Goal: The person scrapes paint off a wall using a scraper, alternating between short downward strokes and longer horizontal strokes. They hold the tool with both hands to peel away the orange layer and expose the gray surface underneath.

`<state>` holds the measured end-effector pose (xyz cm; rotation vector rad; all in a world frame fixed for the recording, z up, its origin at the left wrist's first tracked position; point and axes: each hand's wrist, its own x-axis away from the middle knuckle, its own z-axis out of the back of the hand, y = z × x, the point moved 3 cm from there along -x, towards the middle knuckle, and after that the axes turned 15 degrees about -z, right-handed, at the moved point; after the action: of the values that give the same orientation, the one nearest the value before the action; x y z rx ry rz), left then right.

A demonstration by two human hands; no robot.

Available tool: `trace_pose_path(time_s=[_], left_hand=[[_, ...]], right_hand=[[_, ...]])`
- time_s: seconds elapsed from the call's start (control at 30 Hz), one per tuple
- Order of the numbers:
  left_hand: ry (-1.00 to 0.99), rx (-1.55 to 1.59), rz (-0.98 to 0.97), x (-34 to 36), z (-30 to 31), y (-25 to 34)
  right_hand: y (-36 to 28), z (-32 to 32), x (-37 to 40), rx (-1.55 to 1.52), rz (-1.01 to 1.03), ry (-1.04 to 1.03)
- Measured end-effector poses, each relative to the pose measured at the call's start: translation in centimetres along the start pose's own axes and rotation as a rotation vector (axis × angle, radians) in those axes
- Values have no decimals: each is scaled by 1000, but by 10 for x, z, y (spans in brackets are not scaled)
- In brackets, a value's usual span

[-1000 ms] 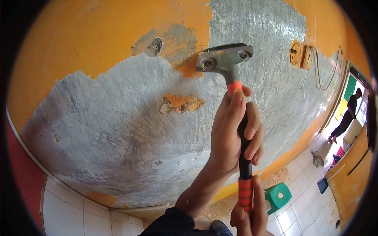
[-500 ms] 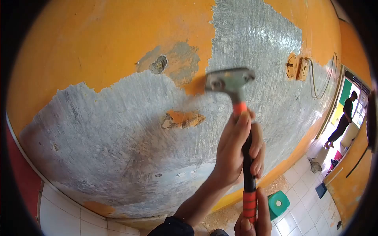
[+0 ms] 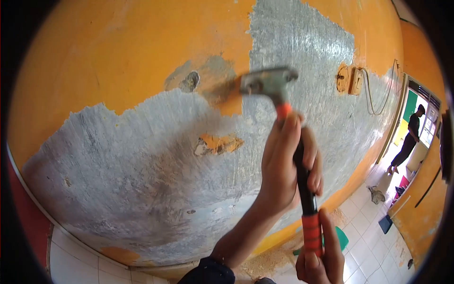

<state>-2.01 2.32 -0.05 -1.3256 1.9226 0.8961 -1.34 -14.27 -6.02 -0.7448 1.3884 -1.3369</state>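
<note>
My left hand (image 3: 288, 163) is wrapped round the upper black shaft of a scraper (image 3: 268, 85), just under its wide metal head. My right hand (image 3: 324, 258) grips the red and black lower end of the handle. The head is slightly blurred and lies over the border between orange paint (image 3: 123, 47) and bare grey wall (image 3: 142, 184); whether its blade touches the wall cannot be made out. To its left is a hole (image 3: 190, 82) in a grey patch. Below, an orange remnant (image 3: 220, 144) surrounds a broken spot.
A switch box (image 3: 356, 81) with a looped cable is on the wall at right. A person (image 3: 407, 139) stands by the far doorway. Below are a green stool (image 3: 339, 240), a dark blue dustpan (image 3: 385, 224) and debris on the tiled floor (image 3: 357, 222).
The scraper head and my left hand have moved slightly up in view. My right hand has shifted up and right with the handle end, which now covers part of the green stool.
</note>
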Motion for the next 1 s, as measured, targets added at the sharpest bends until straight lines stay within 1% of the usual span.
trace_pose_path(time_s=[0.03, 0.07, 0.17, 0.27, 0.3, 0.4, 0.47, 0.57, 0.67, 0.73, 0.77, 0.8, 0.87, 0.9, 1.0], left_hand=[[-19, -5, -7, 5, 1, -1], [-26, -4, -5, 3, 4, -2], [14, -17, 4, -15, -7, 3], [15, 1, 0, -10, -6, 1], [-16, -3, -2, -4, -5, 1], [-34, -6, -9, -8, -4, 1], [8, 5, 2, -24, -11, 4], [-21, -8, -15, -7, -4, 1], [-37, 21, -11, 1, -1, -3], [-1, 12, -17, -13, -9, 1], [41, 14, -16, -15, -11, 1], [40, 16, -16, -10, -9, 0], [-20, 11, -30, 3, 3, -5], [-45, 78, -39, 3, 0, -4], [-38, -2, -44, -20, -5, 0]], right_hand=[[3, -4, 1, -40, 21, 58], [4, -3, 0, -40, 28, 62], [-7, -4, -8, -71, 29, 17], [-6, 0, -4, -14, 43, 17], [-5, -3, -1, -79, 13, 10], [-7, 0, -4, 13, 93, -3], [-5, 0, 0, -9, 57, -1], [-5, 2, -1, -73, 20, -2], [-6, 0, 2, -56, 38, -10], [-11, 0, -4, -40, 53, 3], [-15, 1, -6, -23, 79, 13], [-15, 1, -7, -21, 80, 14], [-15, 0, -9, -20, 113, 18], [-15, 0, -10, -16, 129, 19], [-15, 0, -13, -29, 127, 31]])
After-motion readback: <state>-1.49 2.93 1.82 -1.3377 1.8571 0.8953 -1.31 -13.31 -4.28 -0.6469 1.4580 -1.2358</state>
